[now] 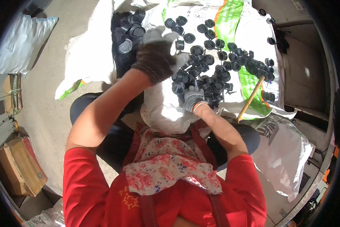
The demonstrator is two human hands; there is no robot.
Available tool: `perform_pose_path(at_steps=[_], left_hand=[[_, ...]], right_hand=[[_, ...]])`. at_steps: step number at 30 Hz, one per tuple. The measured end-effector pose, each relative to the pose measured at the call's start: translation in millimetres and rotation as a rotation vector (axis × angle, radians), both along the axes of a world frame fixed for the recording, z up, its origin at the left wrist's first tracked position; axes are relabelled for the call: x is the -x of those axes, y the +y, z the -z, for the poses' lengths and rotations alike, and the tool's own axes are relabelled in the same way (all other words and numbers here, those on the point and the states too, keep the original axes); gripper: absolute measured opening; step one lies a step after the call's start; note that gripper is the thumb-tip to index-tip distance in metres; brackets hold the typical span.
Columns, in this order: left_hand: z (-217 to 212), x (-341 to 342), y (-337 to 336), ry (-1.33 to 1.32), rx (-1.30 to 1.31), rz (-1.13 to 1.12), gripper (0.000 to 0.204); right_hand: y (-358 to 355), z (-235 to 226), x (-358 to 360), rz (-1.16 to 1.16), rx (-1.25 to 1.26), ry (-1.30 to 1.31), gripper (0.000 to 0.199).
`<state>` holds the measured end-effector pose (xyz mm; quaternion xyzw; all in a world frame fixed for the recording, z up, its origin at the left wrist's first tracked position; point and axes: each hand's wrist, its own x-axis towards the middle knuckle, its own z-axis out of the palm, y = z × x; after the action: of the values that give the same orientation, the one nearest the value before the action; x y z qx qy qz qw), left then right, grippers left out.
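Heap of black round caps: lies on a white sack with green and orange bands, in front of the person; the landmark for this entry.
Right hand: grey knit glove, at the heap's near edge, touching it; fingers bent down among the caps, any hold on one cannot be told.
Left hand: dark glove with pale fingers, left of the heap; fingers extended, thumb spread wide, nothing visible in its grip, underside hidden.
Second group of black caps: beyond the heap to the left, near the left fingers.
Loose caps: scattered beyond the heap.
Yellowish stick: right of the heap, slanting.
Cardboard box: well left of the heap, toward the person's side.
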<state>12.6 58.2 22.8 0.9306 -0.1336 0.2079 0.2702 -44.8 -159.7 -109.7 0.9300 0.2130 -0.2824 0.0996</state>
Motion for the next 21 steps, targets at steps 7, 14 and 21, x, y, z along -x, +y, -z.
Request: perform_pose_path(at_steps=[7, 14, 21], left_hand=[[30, -11, -8, 0.027, -0.12, 0.344, 0.044], [24, 14, -45, 1.776, 1.839, 0.043, 0.049], [12, 16, -49, 0.337, 0.095, 0.498, 0.037]], right_hand=[[-21, -46, -30, 0.148, -0.317, -0.153, 0.035], [-27, -131, -43, -0.417, -0.872, -0.668, 0.035], [-22, -161, -42, -0.079, -0.717, -0.245, 0.021]])
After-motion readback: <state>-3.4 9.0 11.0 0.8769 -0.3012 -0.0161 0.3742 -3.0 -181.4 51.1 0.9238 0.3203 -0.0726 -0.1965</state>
